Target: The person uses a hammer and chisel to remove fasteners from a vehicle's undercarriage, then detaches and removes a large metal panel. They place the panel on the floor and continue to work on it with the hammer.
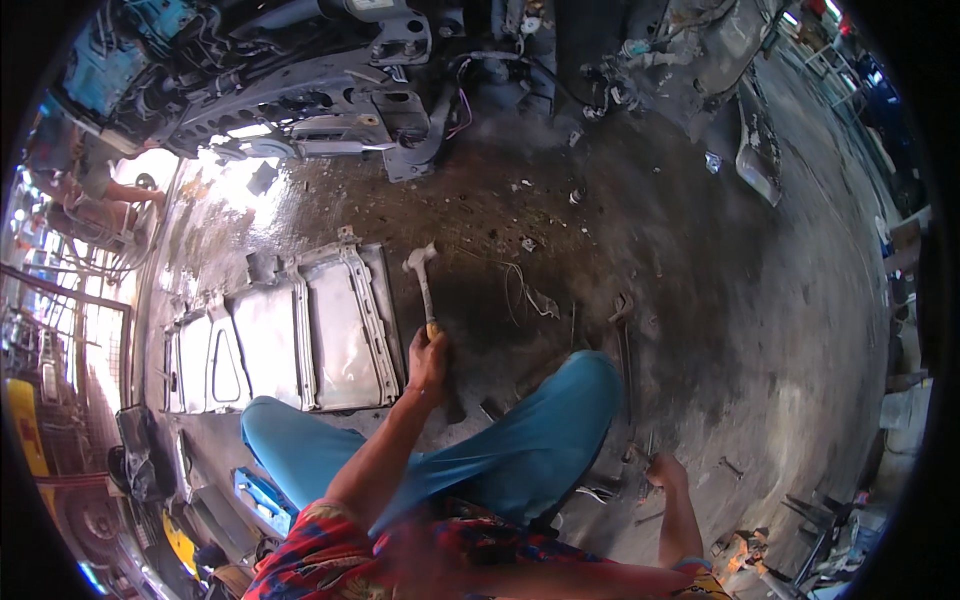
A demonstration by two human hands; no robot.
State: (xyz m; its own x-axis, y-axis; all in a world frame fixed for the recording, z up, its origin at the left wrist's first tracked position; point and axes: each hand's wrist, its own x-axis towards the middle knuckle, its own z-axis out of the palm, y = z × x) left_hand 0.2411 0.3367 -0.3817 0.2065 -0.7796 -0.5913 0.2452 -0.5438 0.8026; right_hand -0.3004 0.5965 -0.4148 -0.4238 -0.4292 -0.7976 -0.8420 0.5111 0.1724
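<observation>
My left hand [428, 360] is closed round the handle of a hammer [424, 280], whose head points away from me. The hammer is beside the right edge of a ribbed silver sheet-metal panel [340, 330] on the floor. On my right, my right hand [668, 470] reaches down among loose tools. Its fingers are closed by a thin upright piece, and what they grip is too small to make out. A long wrench [624, 340] lies beyond my right knee. A small spanner [732, 467] lies right of that hand.
A vehicle's underbody [330, 120] spans the far side. Wire scraps [515, 285] and debris lie on the stained floor. A blue case [263, 500] sits by my left leg. Another person [105, 190] is at the far left. Clutter [740, 550] stands at the lower right.
</observation>
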